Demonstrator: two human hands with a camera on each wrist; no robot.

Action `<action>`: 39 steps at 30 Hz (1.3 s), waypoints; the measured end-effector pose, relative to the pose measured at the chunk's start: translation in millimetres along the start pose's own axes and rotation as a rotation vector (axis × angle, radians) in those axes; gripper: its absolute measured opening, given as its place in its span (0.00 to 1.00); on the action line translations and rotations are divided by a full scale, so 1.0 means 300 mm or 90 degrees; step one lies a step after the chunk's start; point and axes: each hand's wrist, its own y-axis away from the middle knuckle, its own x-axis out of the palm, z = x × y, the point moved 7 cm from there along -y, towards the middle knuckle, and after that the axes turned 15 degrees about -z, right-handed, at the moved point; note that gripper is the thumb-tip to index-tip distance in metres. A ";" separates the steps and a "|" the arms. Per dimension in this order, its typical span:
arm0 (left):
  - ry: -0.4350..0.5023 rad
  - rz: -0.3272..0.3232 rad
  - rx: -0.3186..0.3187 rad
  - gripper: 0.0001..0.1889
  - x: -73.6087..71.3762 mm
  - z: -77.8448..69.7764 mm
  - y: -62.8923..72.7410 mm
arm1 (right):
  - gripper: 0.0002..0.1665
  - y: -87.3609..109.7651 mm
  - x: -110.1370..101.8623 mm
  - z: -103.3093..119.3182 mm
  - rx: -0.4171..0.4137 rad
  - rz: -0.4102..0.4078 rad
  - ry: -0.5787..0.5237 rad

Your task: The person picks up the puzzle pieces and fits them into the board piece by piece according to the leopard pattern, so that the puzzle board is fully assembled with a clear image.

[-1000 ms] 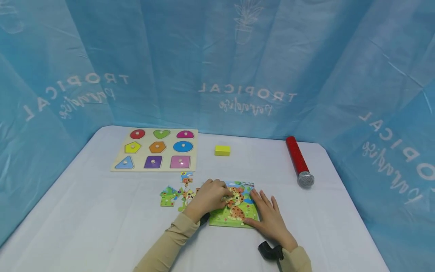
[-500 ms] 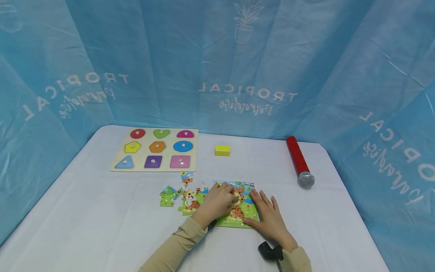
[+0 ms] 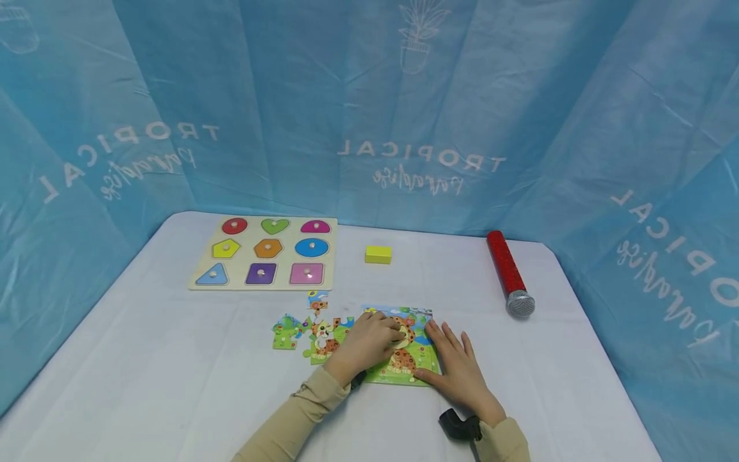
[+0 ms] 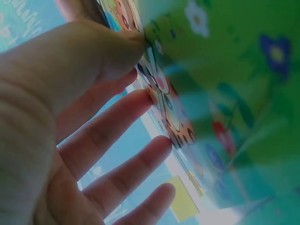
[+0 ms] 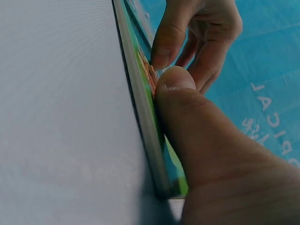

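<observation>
1. the picture puzzle lies flat on the white table, right in front of the person, spotted animals facing up.
2. the left hand leans over its middle; its fingers are spread apart, and thumb and fingertips touch the picture.
3. the right hand has its fingers fanned along the puzzle's right edge, thumb resting on the picture.
4. left of it i see a green piece and, farther back, a small mouse piece.
5. beyond sit a shape board, a yellow block and a red microphone.
</observation>
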 end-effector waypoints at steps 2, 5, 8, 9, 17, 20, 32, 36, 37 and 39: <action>0.001 0.002 -0.001 0.10 0.003 0.002 -0.002 | 0.55 0.001 -0.003 -0.003 0.002 -0.002 0.001; 0.043 0.024 -0.013 0.10 0.011 0.020 -0.002 | 0.55 0.000 -0.001 -0.007 0.003 -0.001 0.002; 0.100 0.043 -0.053 0.12 0.008 0.077 0.003 | 0.55 -0.001 0.006 -0.011 0.005 0.008 0.004; 0.116 0.039 -0.070 0.12 0.002 0.105 0.005 | 0.55 0.000 0.007 -0.012 0.009 0.011 0.005; 0.070 -0.045 -0.286 0.15 -0.084 0.440 0.104 | 0.55 0.000 0.003 -0.014 0.031 0.014 0.018; 0.057 -0.031 -0.352 0.16 -0.091 0.525 0.163 | 0.55 -0.001 0.005 -0.009 0.029 0.016 0.016; 0.071 -0.013 -0.355 0.17 -0.099 0.562 0.205 | 0.55 0.001 0.012 0.002 0.020 0.009 0.006; 0.064 -0.001 -0.371 0.18 -0.090 0.563 0.209 | 0.55 0.000 0.007 0.002 0.018 0.005 0.006; 0.061 0.005 -0.375 0.19 -0.086 0.563 0.210 | 0.55 -0.001 0.005 0.002 0.018 0.005 0.007; 0.055 0.021 -0.385 0.19 -0.078 0.562 0.210 | 0.56 -0.001 0.004 0.001 0.017 0.009 0.010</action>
